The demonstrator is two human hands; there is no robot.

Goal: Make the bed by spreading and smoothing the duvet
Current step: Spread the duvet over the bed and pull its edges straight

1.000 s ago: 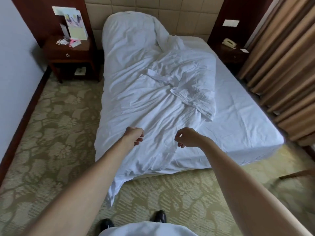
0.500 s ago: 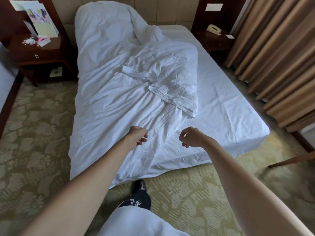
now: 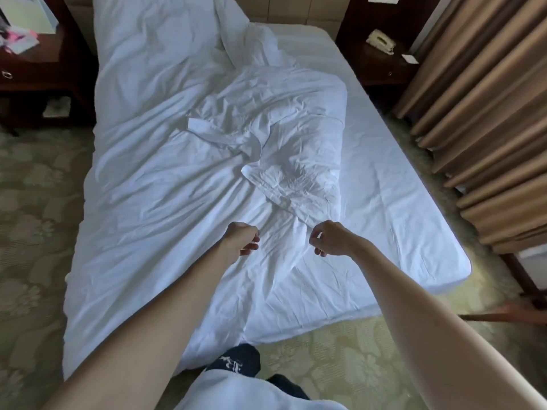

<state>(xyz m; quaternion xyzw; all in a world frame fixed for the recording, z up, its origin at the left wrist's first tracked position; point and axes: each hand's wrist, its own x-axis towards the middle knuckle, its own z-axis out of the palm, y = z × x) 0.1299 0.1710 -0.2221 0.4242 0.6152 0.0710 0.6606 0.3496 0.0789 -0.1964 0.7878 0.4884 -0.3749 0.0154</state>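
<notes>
Left hand (image 3: 241, 239) and right hand (image 3: 330, 238) over rumpled white duvet (image 3: 165, 179) on bed (image 3: 399, 220); each grip loosely curled, holding nothing.

Both bare forearms reach forward from the bottom corners of the head view and converge toward the middle. The left hand (image 3: 241, 239) is turned knuckles-up, its fingers loosely curled with the tips pointing toward the other hand, nothing between them. The right hand (image 3: 331, 238) sits just beside it at the same height, wrist bent slightly inward, fingers curled downward and thumb tucked near the forefinger, likewise empty. A clear gap separates the two hands. Below, one dark-socked foot (image 3: 233, 361) steps forward.
</notes>
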